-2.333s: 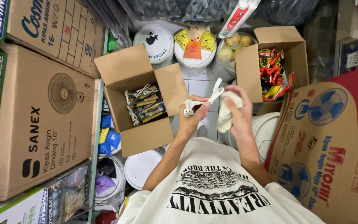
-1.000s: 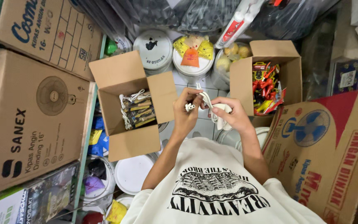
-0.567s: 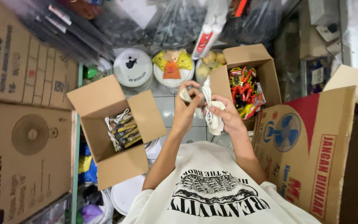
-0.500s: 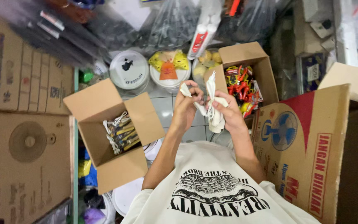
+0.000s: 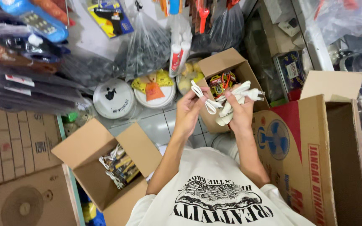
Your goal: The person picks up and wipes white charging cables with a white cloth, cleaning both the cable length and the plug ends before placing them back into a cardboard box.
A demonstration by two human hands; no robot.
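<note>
A crowded shop floor (image 5: 158,125) with open cardboard boxes. Both hands, left hand (image 5: 189,112) and right hand (image 5: 239,112), are closed on a white cable (image 5: 225,102), held above the box of coloured items (image 5: 223,69).

Both hands (image 5: 214,111) w/ white cable (image 5: 227,102) now further right, over box of coloured packs (image 5: 225,67).

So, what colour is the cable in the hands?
White cable, seen clearly in the head view.
</note>
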